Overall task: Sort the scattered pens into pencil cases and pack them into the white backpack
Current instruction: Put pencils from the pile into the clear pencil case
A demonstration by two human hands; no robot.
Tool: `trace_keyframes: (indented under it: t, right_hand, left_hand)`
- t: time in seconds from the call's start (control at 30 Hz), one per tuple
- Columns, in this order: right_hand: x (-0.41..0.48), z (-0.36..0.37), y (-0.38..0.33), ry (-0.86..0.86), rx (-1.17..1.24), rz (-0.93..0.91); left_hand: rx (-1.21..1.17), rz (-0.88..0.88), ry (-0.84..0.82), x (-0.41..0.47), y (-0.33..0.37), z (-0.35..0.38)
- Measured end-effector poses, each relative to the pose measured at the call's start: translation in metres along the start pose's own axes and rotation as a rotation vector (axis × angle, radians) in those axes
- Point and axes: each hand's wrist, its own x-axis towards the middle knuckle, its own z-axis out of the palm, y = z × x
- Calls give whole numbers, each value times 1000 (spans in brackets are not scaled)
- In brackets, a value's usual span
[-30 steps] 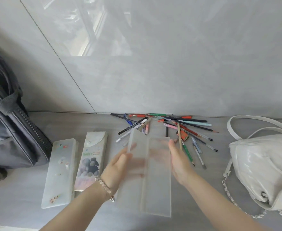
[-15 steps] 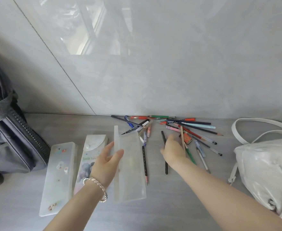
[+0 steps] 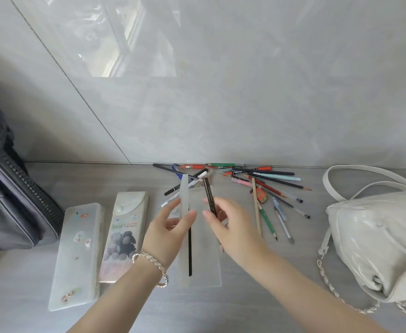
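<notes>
**Dark pen held over open clear case**

On my remote feed, the right hand pinches a dark pen between thumb and fingers, its far end pointing at the wall. It is directly above the clear pencil case, which lies open on the grey counter between the two forearms. The left hand, a beaded bracelet on its wrist, grips the case's lid, fingers on one side and thumb on the other, holding it upright on edge. A black pen lies lengthwise in the case, just beside the lid. The case is frosted, long and flat, and I can see the counter through it. The scattered pens fan out against the wall just beyond the right hand, in red, green, pink, teal and black, with a wooden pencil among them. The white backpack, glossy with a chain strap, sits to the right, well apart from the hands. Left of the left hand two closed cases lie side by side, the bear-picture case and the stickered case. A grey bag stands at far left
</notes>
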Motion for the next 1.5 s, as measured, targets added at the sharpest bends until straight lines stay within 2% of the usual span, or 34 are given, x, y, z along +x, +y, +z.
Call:
trace_keyframes:
  t: [0.07, 0.13, 0.23, 0.3, 0.33, 0.4, 0.47, 0.57, 0.63, 0.7, 0.77, 0.87, 0.97, 1.1, 1.2, 1.27, 1.37, 1.43, 1.5]
  right_hand:
    - [-4, -10, -2, 91, -94, -238]
    - [-8, -12, 5, 47, -250, -421]
    - [-11, -7, 17, -187, -413, -579]
    - [-9, 1, 20, -271, -532, -667]
    - [-8, 5, 22, -284, -521, -704]
    - [-5, 8, 28, -185, -475, -771]
    - [3, 2, 32, 8, -365, -671]
    - [20, -14, 52, 267, -271, -199]
    - [30, -22, 78, 198, -393, 218]
    - [34, -23, 101, 83, -562, 459]
    - [36, -21, 113, 83, -633, 529]
    - [40, -16, 116, 28, -661, 522]
    - [36, -17, 104, -91, -449, 501]
    - [23, -32, 60, -141, 111, 359]
    - [7, -36, 27, -163, 334, 246]
    - [-4, -33, 13, -96, 268, 47]
    - [-11, -29, 9, 10, -119, -423]
    - [-12, -25, 18, -82, -387, -642]
    - [-12, -21, 31, -234, -507, -702]
  left_hand:
    - [-38, 5, 9, 2, 0, -4]
    - [-83, -16, 23, 4, 0, -8]
    - [-68, -5, -7, 0, 4, -10]
    - [-56, 22, -29, -2, 3, -7]
    - [-55, 32, -39, -3, 3, -5]
    - [-78, 46, -36, -4, 1, -2]
    - [-161, 29, 7, -5, -2, 0]
    - [-320, -29, 73, -3, -5, 2]
    - [-380, -68, 84, -3, -5, 4]
    - [-387, -81, 76, -3, -3, 7]
    - [-368, -74, 74, -4, -3, 9]
    - [-346, -67, 62, -3, -3, 10]
    - [-316, -79, 73, -3, -4, 10]
    - [-183, -70, 68, -2, -5, 6]
    - [-173, -84, 76, -5, -3, 5]
    - [-188, -81, 57, -9, 0, 7]
    - [-226, -93, 45, -11, 3, 10]
    - [-244, -95, 43, -13, 3, 8]
    - [-250, -90, 35, -13, 3, 6]
